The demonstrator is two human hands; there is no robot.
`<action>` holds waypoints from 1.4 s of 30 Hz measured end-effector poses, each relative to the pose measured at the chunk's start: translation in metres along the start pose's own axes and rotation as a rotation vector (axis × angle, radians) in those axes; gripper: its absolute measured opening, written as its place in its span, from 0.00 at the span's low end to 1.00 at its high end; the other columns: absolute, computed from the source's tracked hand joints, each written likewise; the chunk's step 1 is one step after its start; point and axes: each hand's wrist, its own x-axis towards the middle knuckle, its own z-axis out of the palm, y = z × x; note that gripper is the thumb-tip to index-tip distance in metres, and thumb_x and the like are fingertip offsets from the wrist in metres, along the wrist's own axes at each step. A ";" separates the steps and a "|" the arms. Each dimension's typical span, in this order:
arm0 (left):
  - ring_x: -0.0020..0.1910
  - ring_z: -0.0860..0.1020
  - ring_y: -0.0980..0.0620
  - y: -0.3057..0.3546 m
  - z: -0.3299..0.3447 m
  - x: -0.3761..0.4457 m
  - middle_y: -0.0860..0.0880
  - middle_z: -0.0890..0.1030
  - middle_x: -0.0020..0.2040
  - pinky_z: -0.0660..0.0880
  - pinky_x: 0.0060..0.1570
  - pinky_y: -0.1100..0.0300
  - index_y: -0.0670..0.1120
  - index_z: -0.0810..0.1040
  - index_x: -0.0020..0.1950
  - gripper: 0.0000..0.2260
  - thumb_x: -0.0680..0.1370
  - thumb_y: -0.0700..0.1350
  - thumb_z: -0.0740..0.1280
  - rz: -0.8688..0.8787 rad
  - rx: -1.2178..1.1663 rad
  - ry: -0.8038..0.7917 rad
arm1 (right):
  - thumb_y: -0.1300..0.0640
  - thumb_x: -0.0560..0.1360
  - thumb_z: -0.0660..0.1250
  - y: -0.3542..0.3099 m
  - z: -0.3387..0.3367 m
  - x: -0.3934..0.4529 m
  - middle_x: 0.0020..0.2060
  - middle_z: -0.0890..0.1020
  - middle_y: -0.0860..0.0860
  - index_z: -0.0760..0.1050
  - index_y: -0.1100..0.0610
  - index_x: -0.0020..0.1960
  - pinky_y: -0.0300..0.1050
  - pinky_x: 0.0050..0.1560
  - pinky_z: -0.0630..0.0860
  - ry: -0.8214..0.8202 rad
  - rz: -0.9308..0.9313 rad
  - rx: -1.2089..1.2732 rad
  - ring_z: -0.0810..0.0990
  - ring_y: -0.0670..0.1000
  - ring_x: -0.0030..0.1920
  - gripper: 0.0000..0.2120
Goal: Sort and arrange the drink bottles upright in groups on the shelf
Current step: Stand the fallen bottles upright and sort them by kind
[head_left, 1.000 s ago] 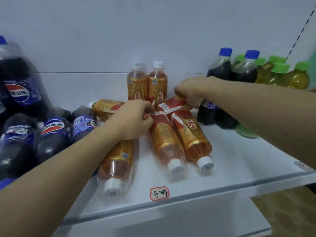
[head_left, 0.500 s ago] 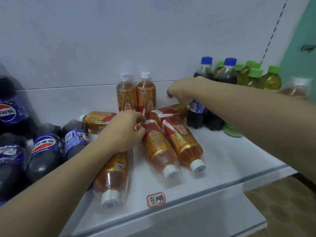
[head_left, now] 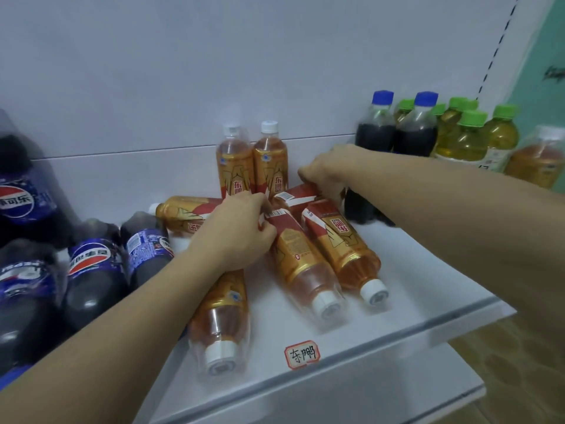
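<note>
Your left hand [head_left: 241,231] closes on the base of a fallen amber drink bottle [head_left: 301,264] at the middle of the white shelf [head_left: 428,289], while your right hand [head_left: 324,172] curls over the base of another amber bottle [head_left: 298,195] lying behind it; how firm that right grip is, you cannot tell from here. Taking them by the base looks meant to tip them up beside the two upright amber bottles [head_left: 252,162] at the back wall, above the handwritten shelf tag [head_left: 302,354]. Three more amber bottles lie flat: one [head_left: 342,249] just to the right, one [head_left: 221,316] under your left forearm, one [head_left: 183,214] pointing left. Cola bottles [head_left: 91,270] are heaped at left; blue-capped cola bottles [head_left: 394,130] and green-capped tea bottles [head_left: 470,136] already stand grouped at right.
</note>
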 end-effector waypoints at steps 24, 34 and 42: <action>0.54 0.77 0.52 -0.004 0.005 0.002 0.51 0.79 0.56 0.76 0.55 0.56 0.49 0.78 0.63 0.15 0.78 0.50 0.64 0.009 -0.008 0.021 | 0.58 0.68 0.80 0.012 -0.004 -0.004 0.66 0.76 0.53 0.64 0.51 0.76 0.56 0.65 0.74 -0.068 -0.024 0.022 0.75 0.57 0.66 0.41; 0.54 0.77 0.51 -0.004 0.006 0.004 0.51 0.79 0.56 0.78 0.55 0.54 0.49 0.78 0.63 0.15 0.78 0.50 0.65 -0.006 -0.016 0.013 | 0.53 0.65 0.80 0.024 -0.010 0.001 0.51 0.77 0.47 0.70 0.48 0.62 0.51 0.55 0.75 0.057 -0.113 0.029 0.76 0.52 0.52 0.30; 0.52 0.77 0.52 -0.007 0.009 0.006 0.52 0.79 0.56 0.78 0.54 0.55 0.50 0.78 0.61 0.13 0.78 0.50 0.65 -0.005 -0.008 0.026 | 0.49 0.62 0.83 0.050 -0.058 -0.015 0.55 0.76 0.49 0.73 0.48 0.60 0.48 0.52 0.72 0.169 -0.201 0.128 0.74 0.52 0.54 0.31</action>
